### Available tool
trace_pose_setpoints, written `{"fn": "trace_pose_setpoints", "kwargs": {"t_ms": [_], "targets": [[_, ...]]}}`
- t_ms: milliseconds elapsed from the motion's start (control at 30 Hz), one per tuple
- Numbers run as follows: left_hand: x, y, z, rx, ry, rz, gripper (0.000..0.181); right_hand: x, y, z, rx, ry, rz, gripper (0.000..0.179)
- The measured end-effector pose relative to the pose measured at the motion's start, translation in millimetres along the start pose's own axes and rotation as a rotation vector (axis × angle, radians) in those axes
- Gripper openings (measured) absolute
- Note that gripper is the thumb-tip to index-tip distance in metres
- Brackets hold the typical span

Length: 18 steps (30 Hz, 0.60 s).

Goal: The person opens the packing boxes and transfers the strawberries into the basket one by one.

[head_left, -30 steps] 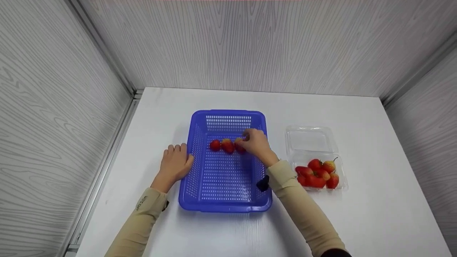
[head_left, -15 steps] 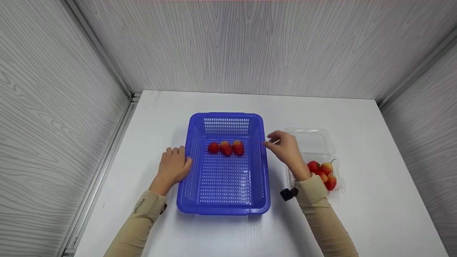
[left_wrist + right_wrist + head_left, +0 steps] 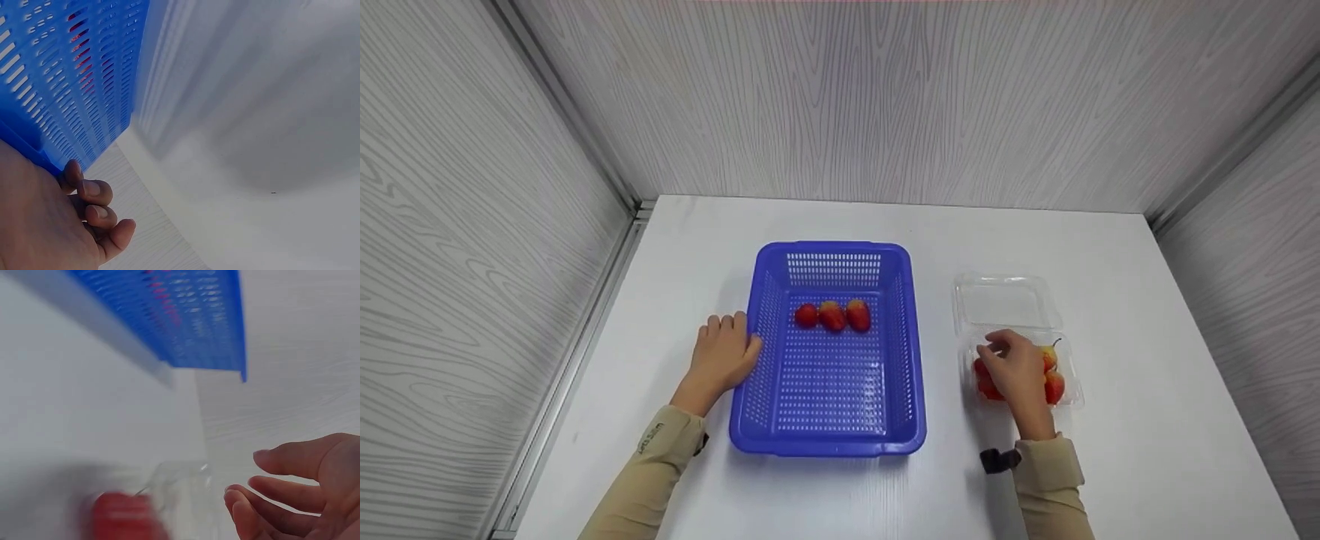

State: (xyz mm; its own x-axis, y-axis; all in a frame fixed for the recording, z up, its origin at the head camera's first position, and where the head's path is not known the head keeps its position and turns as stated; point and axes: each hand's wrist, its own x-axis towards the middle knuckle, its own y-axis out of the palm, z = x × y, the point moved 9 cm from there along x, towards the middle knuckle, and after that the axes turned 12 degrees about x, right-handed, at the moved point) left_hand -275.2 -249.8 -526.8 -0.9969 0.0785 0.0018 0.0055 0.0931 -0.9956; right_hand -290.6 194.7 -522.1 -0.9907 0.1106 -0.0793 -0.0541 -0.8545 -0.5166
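Note:
My left hand grips the left rim of a blue plastic basket, thumb over the rim and fingers outside the wall. In the left wrist view those fingers are bent beside the slotted side. Three red strawberries lie in a row on the basket floor, toward the far end. Over at the right, my right hand hovers above a clear plastic clamshell box and partly hides several red and yellowish strawberries in it. The right wrist view shows its thumb and fingertips apart, nothing between them.
The clamshell's clear lid lies folded back behind its base. Everything stands on a white table with grey wood-grain panels at the back and both sides.
My right hand has let go of the rightmost strawberry in the basket, then moved right and toward me to over the clamshell box. My left hand keeps its place at the rim.

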Motion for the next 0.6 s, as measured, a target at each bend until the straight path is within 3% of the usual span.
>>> {"fn": "trace_pose_setpoints", "kwargs": {"t_ms": [200,400,600], "targets": [[-0.5,-2.1,-1.5,0.0,0.006,-0.017,0.034,-4.2,-1,-24,-0.066,0.042,-0.008,0.03],[-1.5,-1.2,-1.5,0.003,0.005,-0.013,0.037,-3.0,8,-32,-0.177,0.12,0.059,0.038],[-0.8,-2.0,-1.1,-0.009,0.001,-0.011,0.034,1.5,10,-38,-0.205,0.133,0.059,0.038]]}}
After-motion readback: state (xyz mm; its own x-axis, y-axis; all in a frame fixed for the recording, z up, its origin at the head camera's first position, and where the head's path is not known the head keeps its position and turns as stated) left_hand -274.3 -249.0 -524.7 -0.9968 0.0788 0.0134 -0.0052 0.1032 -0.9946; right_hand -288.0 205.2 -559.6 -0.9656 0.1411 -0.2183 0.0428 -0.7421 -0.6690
